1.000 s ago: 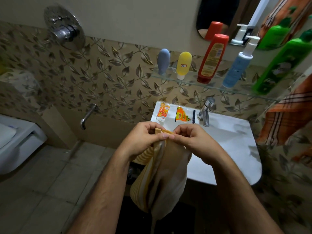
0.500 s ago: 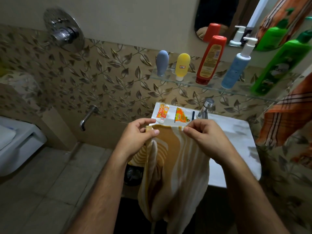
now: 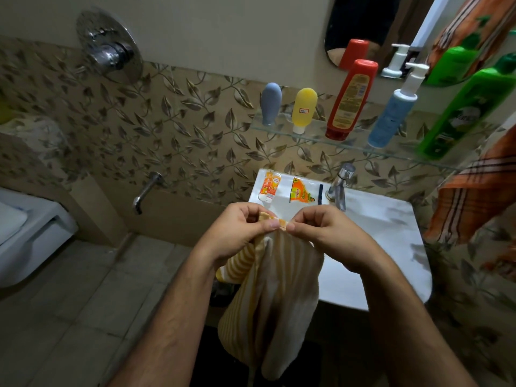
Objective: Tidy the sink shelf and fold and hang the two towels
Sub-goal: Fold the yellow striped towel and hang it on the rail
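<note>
Bottles (image 3: 351,99) on shelf (image 3: 349,143) above sink (image 3: 391,233); towel (image 3: 275,297) in front, tap (image 3: 342,188) behind

Striped cloth towel (image 3: 275,297), clear glass shelf (image 3: 346,143), shiny metal tap (image 3: 342,188).

A yellow striped towel (image 3: 275,291) is pinched at its top edge by the left hand (image 3: 240,227) and the right hand (image 3: 326,231), near the sink (image 3: 391,236).
</note>
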A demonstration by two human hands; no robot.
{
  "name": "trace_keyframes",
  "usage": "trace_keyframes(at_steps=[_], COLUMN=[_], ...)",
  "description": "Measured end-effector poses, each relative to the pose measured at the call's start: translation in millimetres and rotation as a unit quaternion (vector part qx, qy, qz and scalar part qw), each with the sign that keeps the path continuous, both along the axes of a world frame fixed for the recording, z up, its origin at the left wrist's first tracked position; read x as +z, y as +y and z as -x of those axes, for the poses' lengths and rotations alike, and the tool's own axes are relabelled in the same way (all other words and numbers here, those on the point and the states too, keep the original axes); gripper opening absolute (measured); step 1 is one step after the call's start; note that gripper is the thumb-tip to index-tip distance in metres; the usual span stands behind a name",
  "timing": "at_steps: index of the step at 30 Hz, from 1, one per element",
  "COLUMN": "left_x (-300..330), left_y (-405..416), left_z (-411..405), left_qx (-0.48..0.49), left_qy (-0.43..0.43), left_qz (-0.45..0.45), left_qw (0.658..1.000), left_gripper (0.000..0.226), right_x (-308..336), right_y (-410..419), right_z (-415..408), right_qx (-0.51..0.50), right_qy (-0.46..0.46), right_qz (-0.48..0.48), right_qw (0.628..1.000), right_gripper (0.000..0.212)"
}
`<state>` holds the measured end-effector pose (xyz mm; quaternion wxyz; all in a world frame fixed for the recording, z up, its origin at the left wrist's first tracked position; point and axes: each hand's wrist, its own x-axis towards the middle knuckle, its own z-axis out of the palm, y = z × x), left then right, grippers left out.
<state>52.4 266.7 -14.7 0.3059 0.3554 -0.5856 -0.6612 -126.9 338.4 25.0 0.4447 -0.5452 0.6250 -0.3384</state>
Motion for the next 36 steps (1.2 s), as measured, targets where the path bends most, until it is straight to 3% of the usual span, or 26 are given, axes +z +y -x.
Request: trace_keyframes(at_steps=[3,8,13,16,21,27,31,34,36], left_x=[-1.7,-7.0,-13.5,-13.3,-8.3,-1.6,3.5,2.4,1.0], left_y=[-9.9,-18.4,-20.4,-17.7,-7.7,1.7,7.9,7.1,3.1], left_z=[-6.2,-11.0,-8.3,-8.9,-12.6,-9.8,-3.4,-4.6,-4.8], left_qx=[0.053,0.098,0.16,0.188,0.165,0.023,-0.004,0.033,0.076], left_qy=[-0.042,-0.09,-0.148,-0.159,-0.048,0.024,0.034,0.006,-0.036], left_qz=[0.017,0.031,0.079,0.088,0.049,0.034,0.023,0.017,0.044], left_qw=[0.998,0.991,0.973,0.965,0.984,0.999,0.999,0.999,0.996], left_gripper=[0.004,0.001,0.003,0.003,0.031,0.044,0.027,0.006,0.004], right_x=[2.5,18.8,38.5,37.4,6.5,-5.4,-1.5,-0.6,0.1], right_y=[8.6,25.0,27.0,20.8,-0.9,-9.8,-8.9,-5.5,-2.2], right_z=[10.2,21.8,20.3,15.1,2.0,-12.1,-15.0,-13.5,-12.4], right_qx=[0.01,-0.005,0.031,0.004,-0.122,-0.044,-0.002,-0.009,-0.021], right_qy=[0.031,0.079,0.244,0.287,0.164,0.139,0.101,0.056,0.044], right_qz=[-0.046,-0.034,-0.057,-0.003,0.122,0.116,0.111,0.087,0.061], right_qw=[0.998,0.996,0.968,0.958,0.971,0.982,0.989,0.995,0.997], right_gripper=[0.019,0.015,0.017,0.017,0.015,0.013,0.012,0.016,0.021])
